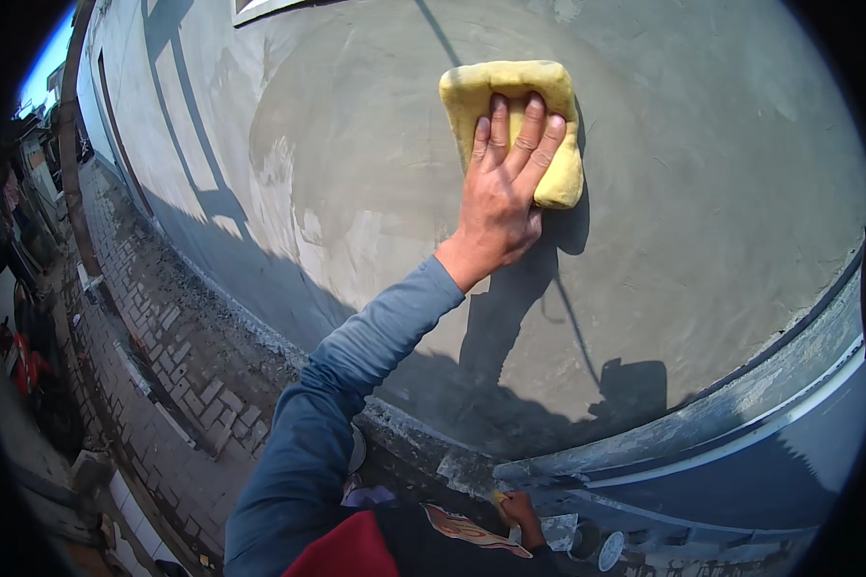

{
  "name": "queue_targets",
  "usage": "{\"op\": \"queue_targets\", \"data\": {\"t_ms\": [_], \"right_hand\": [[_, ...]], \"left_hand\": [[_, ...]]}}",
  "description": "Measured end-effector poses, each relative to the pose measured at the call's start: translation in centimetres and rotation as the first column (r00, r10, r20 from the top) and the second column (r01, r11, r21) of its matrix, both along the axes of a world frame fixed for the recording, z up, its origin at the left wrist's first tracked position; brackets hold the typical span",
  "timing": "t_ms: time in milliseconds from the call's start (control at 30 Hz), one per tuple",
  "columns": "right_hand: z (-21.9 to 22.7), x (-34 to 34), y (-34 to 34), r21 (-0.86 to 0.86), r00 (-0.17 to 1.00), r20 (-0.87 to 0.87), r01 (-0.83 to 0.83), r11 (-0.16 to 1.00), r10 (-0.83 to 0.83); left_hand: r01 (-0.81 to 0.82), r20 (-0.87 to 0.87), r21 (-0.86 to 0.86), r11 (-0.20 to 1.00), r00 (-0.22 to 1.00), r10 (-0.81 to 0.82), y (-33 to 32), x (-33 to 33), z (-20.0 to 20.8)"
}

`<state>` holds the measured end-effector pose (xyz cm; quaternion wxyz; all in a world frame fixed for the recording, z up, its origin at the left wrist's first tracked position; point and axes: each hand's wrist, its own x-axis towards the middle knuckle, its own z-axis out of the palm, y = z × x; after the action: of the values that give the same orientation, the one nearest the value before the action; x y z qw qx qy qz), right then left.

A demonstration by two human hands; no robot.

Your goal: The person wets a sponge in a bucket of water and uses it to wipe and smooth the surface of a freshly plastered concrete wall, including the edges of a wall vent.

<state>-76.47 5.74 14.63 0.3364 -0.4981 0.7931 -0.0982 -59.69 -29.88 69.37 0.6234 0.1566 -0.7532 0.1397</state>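
Note:
My left hand [503, 192] presses a thick yellow sponge [510, 75] flat against a grey plastered wall [375, 173]. Its fingers curl into the sponge's middle, and the arm reaches up in a blue-grey sleeve. Low in the view, close to my body, my right hand [522, 512] is closed around a tool with a yellow handle [499, 496]. Most of that tool is hidden, so its kind is unclear. Swirl marks and paler patches show on the plaster around the sponge.
A ledge with a pale pipe [731, 452] runs along the wall's lower right. Round containers [611, 550] stand below my right hand. To the left lies a brick-paved lane [188, 375] with a pole [70, 144] and a red motorbike [27, 361]. Shadows cross the wall.

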Motion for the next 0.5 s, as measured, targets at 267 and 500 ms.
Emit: {"op": "queue_targets", "data": {"t_ms": [267,500], "right_hand": [[30.7,3.3,-15.5,-0.844,0.961,0.201,0.07,0.532,0.192],[49.9,3.2,-20.8,-0.935,0.89,0.199,0.046,-0.352,-0.41]], "left_hand": [[-0.122,0.332,0.248,0.961,0.943,0.034,-4.8,10.0,-23.9],[0.25,-0.361,0.923,0.292,0.827,0.432,-7.2,25.1,-41.0]]}}
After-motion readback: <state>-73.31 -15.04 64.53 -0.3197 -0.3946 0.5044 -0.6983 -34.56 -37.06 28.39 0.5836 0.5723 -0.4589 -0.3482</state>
